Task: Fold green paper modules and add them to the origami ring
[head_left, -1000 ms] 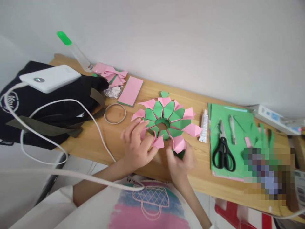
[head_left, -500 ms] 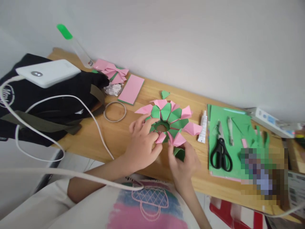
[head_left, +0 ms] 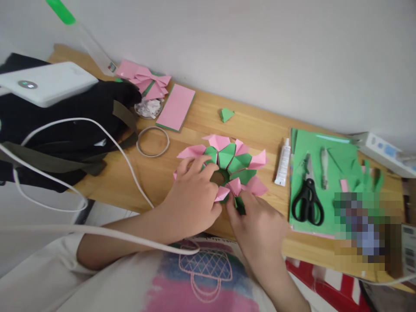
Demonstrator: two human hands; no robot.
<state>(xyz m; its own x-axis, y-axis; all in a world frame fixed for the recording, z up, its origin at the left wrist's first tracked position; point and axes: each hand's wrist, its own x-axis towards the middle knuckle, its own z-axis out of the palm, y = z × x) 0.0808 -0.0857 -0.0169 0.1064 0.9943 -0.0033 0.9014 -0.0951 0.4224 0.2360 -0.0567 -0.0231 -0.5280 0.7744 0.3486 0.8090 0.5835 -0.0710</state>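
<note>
A ring-shaped paper flower (head_left: 239,163), with green folded inner petals and pink pointed outer tips, sits in front of me on the wooden table. My left hand (head_left: 191,201) lies over its left side, fingers curled on the green petals and thumb near a pink tip at the front. At the front right edge, my right hand (head_left: 256,221) pinches the paper just beneath a pink tip. A dark green fold shows between its thumb and fingers. Both hands cover parts of the ring. Behind the flower lies a small green folded paper piece (head_left: 226,114).
To the right are a glue tube (head_left: 283,164), black scissors (head_left: 308,201) and a cutter (head_left: 324,168) on green paper sheets (head_left: 300,143). Pink paper (head_left: 176,107), a tape roll (head_left: 153,141) and a black bag (head_left: 68,130) bearing a white power bank (head_left: 48,82) are left. A white cable (head_left: 130,169) crosses nearby.
The flower has come slightly nearer to me, away from the small green piece. My right hand has closed in on the front edge, its fingers now more bent. The camera view has shifted.
</note>
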